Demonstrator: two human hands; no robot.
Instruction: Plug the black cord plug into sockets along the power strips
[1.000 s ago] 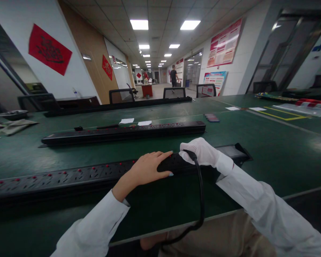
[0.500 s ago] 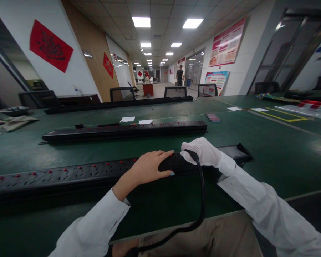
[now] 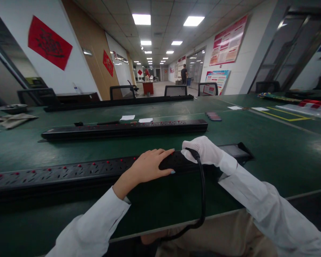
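Observation:
A long black power strip (image 3: 77, 175) with a row of red lights and sockets lies across the near part of the green table. Bare and spread, my left hand (image 3: 148, 166) rests on the strip, thumb toward me. My right hand (image 3: 203, 150), in a white dotted glove, is closed around a black plug (image 3: 193, 154) at the strip's upper face, right of my left hand. From the plug a thick black cable (image 3: 202, 192) loops down over the table edge. The plug's front is hidden by the glove, so I cannot tell how far it sits in a socket.
A second power strip (image 3: 123, 130) lies beyond the first, and a long black bar (image 3: 117, 102) farther back. White papers (image 3: 146, 120) and a small card stack (image 3: 213, 116) are between them. A cloth (image 3: 18, 121) and bowl (image 3: 13, 109) stand at far left. A person (image 3: 184, 74) is far off.
Both hands keep their places on the strip and plug. Below the table edge, the lower end of the cable has shifted slightly to the right. The distant person has moved a little right.

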